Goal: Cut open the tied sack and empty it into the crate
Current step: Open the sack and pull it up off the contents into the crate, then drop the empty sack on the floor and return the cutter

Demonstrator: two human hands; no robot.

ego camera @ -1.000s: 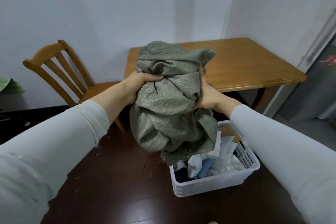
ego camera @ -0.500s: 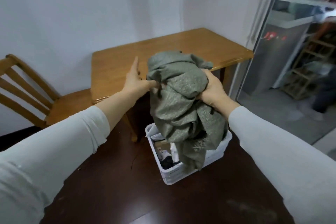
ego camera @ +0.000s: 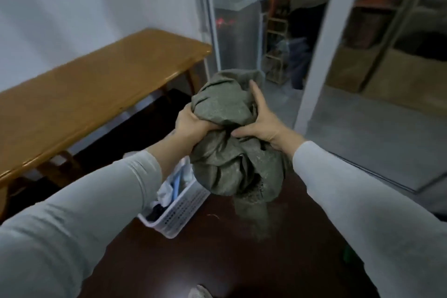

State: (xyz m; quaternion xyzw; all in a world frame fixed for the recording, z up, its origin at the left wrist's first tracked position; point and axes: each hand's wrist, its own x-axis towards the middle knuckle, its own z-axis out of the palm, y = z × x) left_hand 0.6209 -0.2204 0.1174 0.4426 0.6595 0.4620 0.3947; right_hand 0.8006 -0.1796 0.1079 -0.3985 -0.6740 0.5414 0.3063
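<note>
Head view: mid-frame, the crumpled grey-green sack (ego camera: 232, 167) is held aloft, fingers of the left hand (ego camera: 191, 126) curled into its fabric, the right hand (ego camera: 261, 124) gripping too (one finger straight). The white crate (ego camera: 180, 210) sits lower left on the dark floor (ego camera: 217, 264).

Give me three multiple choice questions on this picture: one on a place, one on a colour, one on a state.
1. Where is the white crate?
A. on a shelf
B. on the dark floor, lower left of the sack
C. on a lap
2. What colour is the sack?
A. red
B. yellow
C. grey-green
3. How is the sack held?
A. left hand and right hand both grip it
B. one hand only
C. lying untouched
Answers: 1 B, it stands on the floor; 2 C, its cloth is grey-green; 3 A, fingers of both hands curl into it.
</note>
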